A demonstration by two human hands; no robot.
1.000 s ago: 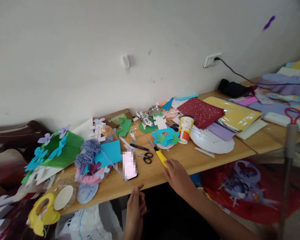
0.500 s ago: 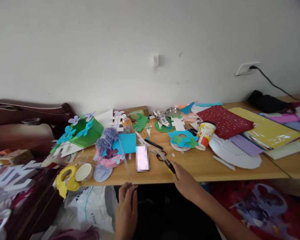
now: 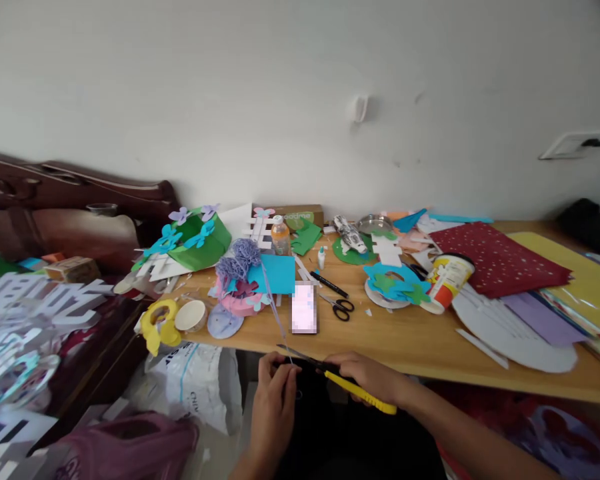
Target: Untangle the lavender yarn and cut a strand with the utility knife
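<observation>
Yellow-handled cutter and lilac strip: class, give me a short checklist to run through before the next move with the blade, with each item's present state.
1. Right hand grips the yellow-handled cutter by its handle: ok.
2. Left hand pinches the lilac strip near its lower end: ok.
3. Blade tip points toward the left-hand fingers, close to them: not ok.
4. Strip runs free up to the pink craft piece: ok.
5. How far the blade is extended: cannot tell.
6. Black scissors and phone lie on the table, apart from both hands: ok.
</observation>
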